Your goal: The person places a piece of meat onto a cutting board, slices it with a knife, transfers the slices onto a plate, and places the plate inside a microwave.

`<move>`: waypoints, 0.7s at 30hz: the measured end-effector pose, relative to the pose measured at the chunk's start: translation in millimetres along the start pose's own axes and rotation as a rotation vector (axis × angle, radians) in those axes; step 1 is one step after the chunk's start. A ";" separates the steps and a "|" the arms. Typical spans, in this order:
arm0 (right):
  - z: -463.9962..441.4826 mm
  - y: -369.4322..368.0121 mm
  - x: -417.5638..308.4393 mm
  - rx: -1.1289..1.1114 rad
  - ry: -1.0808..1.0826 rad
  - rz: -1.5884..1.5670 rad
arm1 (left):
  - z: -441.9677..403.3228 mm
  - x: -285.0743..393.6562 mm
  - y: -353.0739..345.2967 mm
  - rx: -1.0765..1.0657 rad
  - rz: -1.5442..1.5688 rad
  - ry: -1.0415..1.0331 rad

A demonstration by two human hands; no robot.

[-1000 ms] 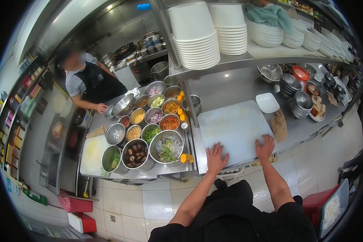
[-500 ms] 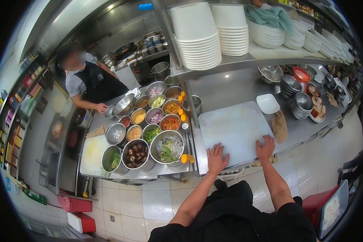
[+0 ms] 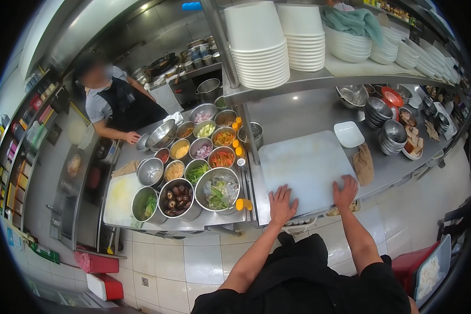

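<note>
My left hand (image 3: 283, 204) rests on the near left edge of a large white cutting board (image 3: 303, 162), its fingers stretched out. At the board's near right corner lies my right hand (image 3: 345, 192), fingers spread, with nothing in it. Just beyond that hand is a folded brown cloth (image 3: 363, 164) on the steel counter. A white square dish (image 3: 348, 134) sits against the board's far right side.
Left of me, steel pots of cut vegetables and a pot of mushrooms (image 3: 176, 199) crowd the counter. Another person (image 3: 120, 102) stands behind them, one hand at a metal bowl. Stacked white bowls (image 3: 259, 57) fill the overhead shelf. Metal bowls (image 3: 392, 135) stand at the right.
My view has shifted very slightly. Both my hands stay in place on the board, and nothing has been picked up or put down.
</note>
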State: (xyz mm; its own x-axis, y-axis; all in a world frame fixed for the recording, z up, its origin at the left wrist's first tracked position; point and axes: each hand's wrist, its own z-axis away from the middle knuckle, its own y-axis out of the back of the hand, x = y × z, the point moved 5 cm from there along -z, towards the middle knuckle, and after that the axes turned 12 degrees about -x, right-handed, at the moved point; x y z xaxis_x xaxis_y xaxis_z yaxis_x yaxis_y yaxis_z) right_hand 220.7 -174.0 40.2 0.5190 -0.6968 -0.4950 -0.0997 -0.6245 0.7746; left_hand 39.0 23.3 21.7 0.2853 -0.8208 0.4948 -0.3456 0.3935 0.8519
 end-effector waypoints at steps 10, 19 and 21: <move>1.1 -2.4 2.6 0.018 0.012 0.007 | 0.3 -0.9 -1.2 0.007 0.000 -0.013; -0.1 -2.3 3.0 0.007 -0.006 0.001 | -0.3 -0.8 -1.0 0.002 -0.006 -0.009; -0.2 -2.2 2.5 0.007 -0.007 0.001 | -0.3 -0.1 -0.1 0.000 -0.003 -0.006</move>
State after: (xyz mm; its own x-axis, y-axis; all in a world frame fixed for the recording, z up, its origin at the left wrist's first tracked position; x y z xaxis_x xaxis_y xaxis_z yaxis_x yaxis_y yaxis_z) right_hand 222.4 -174.3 37.3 0.5128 -0.7002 -0.4968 -0.1063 -0.6260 0.7726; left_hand 39.2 23.5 21.6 0.2813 -0.8244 0.4911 -0.3451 0.3907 0.8534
